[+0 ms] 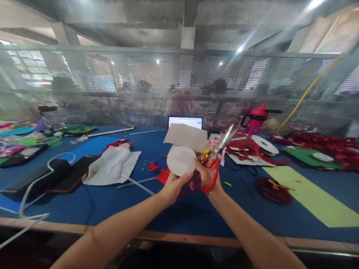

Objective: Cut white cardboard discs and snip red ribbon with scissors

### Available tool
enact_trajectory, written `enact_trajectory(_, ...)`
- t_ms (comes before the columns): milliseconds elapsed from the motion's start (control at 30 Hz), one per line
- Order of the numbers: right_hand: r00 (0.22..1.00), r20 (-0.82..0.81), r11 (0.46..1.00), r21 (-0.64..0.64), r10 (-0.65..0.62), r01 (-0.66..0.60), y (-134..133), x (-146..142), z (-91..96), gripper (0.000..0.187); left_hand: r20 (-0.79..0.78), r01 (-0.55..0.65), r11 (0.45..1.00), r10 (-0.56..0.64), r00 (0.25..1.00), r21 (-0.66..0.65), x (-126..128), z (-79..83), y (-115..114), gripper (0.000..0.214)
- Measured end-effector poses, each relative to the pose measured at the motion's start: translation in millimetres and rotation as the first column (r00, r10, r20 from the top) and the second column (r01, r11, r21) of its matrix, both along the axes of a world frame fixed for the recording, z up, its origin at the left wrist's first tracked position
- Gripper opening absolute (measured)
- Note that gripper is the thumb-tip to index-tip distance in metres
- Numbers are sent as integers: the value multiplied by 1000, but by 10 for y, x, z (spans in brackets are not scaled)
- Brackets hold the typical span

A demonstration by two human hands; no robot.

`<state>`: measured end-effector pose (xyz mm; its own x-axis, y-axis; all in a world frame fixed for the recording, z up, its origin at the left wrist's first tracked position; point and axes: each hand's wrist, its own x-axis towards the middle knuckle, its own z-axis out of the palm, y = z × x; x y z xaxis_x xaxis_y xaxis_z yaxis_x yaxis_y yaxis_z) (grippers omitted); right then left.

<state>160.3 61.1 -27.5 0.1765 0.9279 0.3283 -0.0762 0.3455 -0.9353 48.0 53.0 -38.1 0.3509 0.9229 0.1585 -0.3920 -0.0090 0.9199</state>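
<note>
White disc [181, 160] pinched by left hand [174, 185]; red-handled scissors [218, 148] gripped in right hand [206, 174], blades pointed far right. White cloth [110, 167] laid on bench [193, 220], to the left.

"What's held mid-frame?"
"A pale round disc [181, 160], plain and whole, its broad face toward the camera."
"And the scissors [215, 150]?"
"Held just right of it, red loops low, steel blades slanting toward the frame's upper right."

A pink tumbler [257, 118] sits before a perforated screen [112, 80], white cable [23, 203] far left.
</note>
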Motion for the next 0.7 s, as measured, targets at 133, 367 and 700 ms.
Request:
enact_trajectory(133, 988, -132, 995, 41, -82, 88, -69, -134, -16, 33, 7, -279, 954, 282, 959, -113, 95, -12, -16, 36)
enact_trajectory(367, 989, 70, 988, -88, 130, -124, -171, -25, 73, 32, -129, -308, 949, 298, 946, -64, -84, 110, 143, 30)
enact_trajectory(700, 842, 146, 832, -315, 519, -457, -249, 232, 194, 50, -10, -493, 869, 494, 869, 52, -388, 328, 320, 22)
